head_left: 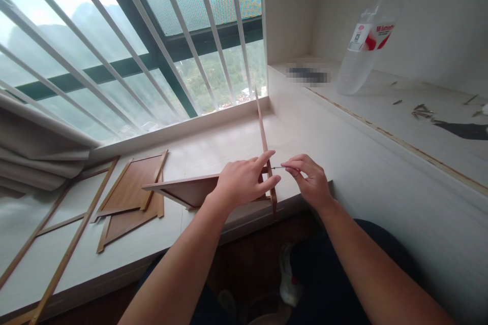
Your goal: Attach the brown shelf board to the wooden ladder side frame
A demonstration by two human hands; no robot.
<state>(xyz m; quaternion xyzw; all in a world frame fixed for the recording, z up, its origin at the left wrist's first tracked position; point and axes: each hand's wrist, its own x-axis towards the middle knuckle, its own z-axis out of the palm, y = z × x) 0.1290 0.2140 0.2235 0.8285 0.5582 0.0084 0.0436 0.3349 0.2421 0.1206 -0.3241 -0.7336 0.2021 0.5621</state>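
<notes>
My left hand (pixel 244 180) grips the joint where a brown wooden panel (pixel 186 190) lying tilted meets an upright brown board (pixel 263 134) standing on edge on the pale windowsill ledge (pixel 213 150). My right hand (pixel 310 177) pinches a thin metal screw or nail (pixel 278 167), its tip touching the upright board's right face near my left fingertips.
More brown panels and strips (pixel 129 198) lie flat to the left on the ledge. White window bars (pixel 152 35) rise behind. On the right, a raised desk surface (pixel 419 127) holds a plastic water bottle (pixel 368 35) and several loose screws (pixel 421 110). A grey curtain (pixel 38 142) hangs left.
</notes>
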